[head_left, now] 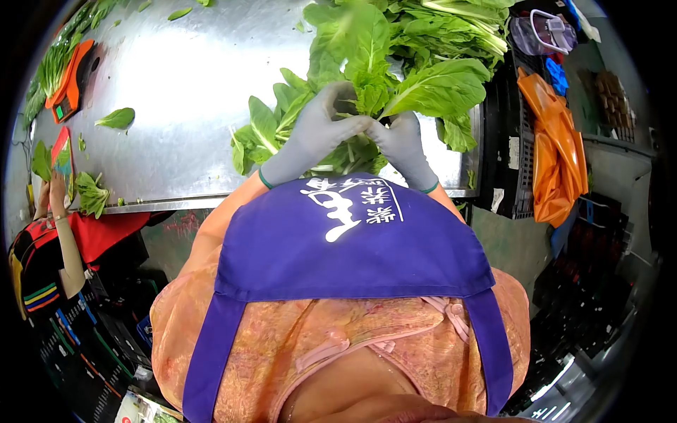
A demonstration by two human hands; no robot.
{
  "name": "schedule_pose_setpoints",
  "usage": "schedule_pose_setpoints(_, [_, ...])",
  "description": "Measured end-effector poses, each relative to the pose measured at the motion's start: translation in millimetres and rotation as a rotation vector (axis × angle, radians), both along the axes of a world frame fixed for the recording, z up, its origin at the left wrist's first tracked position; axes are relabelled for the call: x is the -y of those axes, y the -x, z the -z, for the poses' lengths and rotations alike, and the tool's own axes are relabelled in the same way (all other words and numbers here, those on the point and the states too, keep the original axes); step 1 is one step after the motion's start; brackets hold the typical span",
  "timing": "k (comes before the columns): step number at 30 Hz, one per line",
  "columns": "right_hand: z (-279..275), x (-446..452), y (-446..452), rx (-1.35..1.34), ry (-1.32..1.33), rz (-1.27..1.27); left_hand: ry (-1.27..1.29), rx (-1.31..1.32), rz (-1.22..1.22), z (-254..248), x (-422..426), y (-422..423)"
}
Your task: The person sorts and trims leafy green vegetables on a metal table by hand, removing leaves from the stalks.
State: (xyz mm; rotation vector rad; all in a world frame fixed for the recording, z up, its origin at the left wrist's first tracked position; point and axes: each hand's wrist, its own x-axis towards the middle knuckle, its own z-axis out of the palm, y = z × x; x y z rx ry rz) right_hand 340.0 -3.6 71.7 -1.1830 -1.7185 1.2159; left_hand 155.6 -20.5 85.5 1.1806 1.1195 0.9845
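Note:
Both my hands wear grey gloves and meet above the near edge of a metal table [190,77]. My left hand [317,130] curls around the base of some leafy greens [368,53], its thumb pointing toward the other hand. Close against it, my right hand [407,144] pinches the stem end of a broad green leaf [444,88]. The exact spot where the fingers press is partly hidden by leaves. More greens [262,127] lie beside my left wrist, and others are under my hands.
A big heap of greens [451,32] covers the table's far right. An orange scale [70,81] stands at the left, near a co-worker's hands [53,194] with leaves. Black crates [518,155] and an orange plastic bag [553,148] are at the right.

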Motion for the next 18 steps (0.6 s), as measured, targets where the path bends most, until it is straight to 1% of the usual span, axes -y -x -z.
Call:
schedule_pose_setpoints(2, [11, -2, 0, 0.013, -0.041, 0.006, -0.005, -0.002, -0.026, 1, -1, -1])
schedule_pose_setpoints(5, [-5, 1, 4, 0.093, 0.009, -0.030, -0.073, 0.036, -0.077, 20, -5, -5])
schedule_pose_setpoints(7, [-1, -1, 6, 0.131, -0.139, -0.054, -0.105, 0.091, -0.118, 25, -6, -9])
schedule_pose_setpoints(8, [0, -1, 8, 0.149, -0.214, -0.065, -0.066, 0.123, -0.118, 25, -6, -8])
schedule_pose_setpoints(11, [-6, -1, 14, 0.237, -0.269, -0.058, 0.013, 0.237, -0.125, 20, -5, -6])
schedule_pose_setpoints(14, [6, -2, 13, 0.043, -0.119, 0.006, 0.048, 0.372, -0.148, 24, -5, -1])
schedule_pose_setpoints(15, [4, -2, 15, -0.008, -0.121, 0.015, 0.078, 0.408, -0.152, 29, -6, 0])
schedule_pose_setpoints(18, [2, 0, 18, -0.231, 0.199, 0.128, 0.145, 0.535, -0.165, 32, -8, 1])
